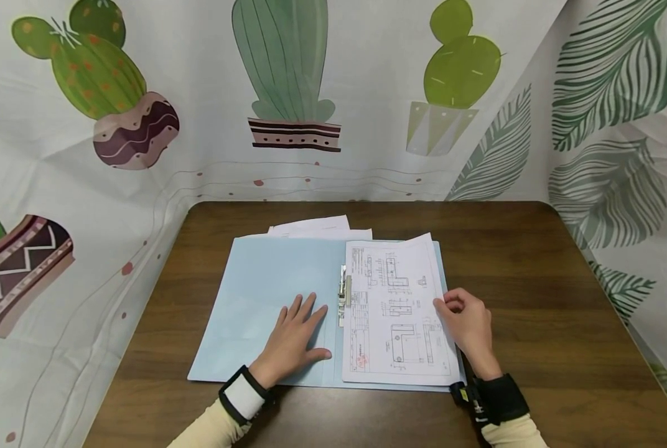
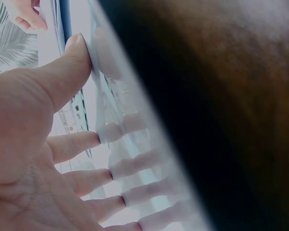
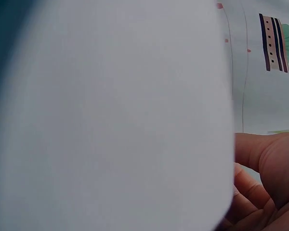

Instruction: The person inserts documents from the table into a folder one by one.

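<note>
Left: loose papers (image 1: 322, 232) jut past the far edge of the blue folder (image 1: 255, 280); a shove on the folder could skew them. Left hand (image 1: 293, 343) palm down on it, fingers spread, gripping nothing; if that pressure eases, folder may slide.

Middle: metal clip (image 1: 343, 295) beside the drawing sheet (image 1: 373, 342); cannot tell whether fastened. If it is, a hard tug could tear paper.

Right: sheet lies on folder's right half, 1 far corner raised. Right hand (image 1: 470, 325) pinches its right edge, thumb against fingers, wrist bent inward; tight pinch could crease it.
</note>
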Available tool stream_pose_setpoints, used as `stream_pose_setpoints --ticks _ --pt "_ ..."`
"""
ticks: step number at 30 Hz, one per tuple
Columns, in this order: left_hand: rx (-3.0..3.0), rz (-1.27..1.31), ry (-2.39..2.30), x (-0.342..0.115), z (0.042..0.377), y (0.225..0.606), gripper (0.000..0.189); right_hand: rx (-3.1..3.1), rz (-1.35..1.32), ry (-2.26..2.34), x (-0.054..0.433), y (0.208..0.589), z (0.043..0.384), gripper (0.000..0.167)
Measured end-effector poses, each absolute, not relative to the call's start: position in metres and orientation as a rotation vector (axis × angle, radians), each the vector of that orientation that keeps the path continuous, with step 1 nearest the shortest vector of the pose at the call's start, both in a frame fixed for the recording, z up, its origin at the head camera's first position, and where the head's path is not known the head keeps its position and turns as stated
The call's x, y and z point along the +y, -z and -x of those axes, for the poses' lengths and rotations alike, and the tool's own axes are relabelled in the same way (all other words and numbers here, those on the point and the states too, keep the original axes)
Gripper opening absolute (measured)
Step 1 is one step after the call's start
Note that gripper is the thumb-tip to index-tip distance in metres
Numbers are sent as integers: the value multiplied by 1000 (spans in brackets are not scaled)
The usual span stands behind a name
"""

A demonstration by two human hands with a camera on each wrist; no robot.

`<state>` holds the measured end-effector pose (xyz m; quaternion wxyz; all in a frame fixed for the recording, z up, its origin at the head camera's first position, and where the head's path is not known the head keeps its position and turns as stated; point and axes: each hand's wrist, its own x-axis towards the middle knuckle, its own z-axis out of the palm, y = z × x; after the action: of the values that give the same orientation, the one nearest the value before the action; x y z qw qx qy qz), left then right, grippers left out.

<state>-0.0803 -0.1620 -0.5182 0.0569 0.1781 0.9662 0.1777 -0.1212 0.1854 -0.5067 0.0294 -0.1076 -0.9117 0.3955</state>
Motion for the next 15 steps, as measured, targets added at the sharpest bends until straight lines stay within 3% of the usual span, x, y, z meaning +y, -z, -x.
stream_pose_setpoints --ticks 15 --pt "2929 -546 -548 -162 81 519 90 -2919 262 -1150 190 504 117 30"
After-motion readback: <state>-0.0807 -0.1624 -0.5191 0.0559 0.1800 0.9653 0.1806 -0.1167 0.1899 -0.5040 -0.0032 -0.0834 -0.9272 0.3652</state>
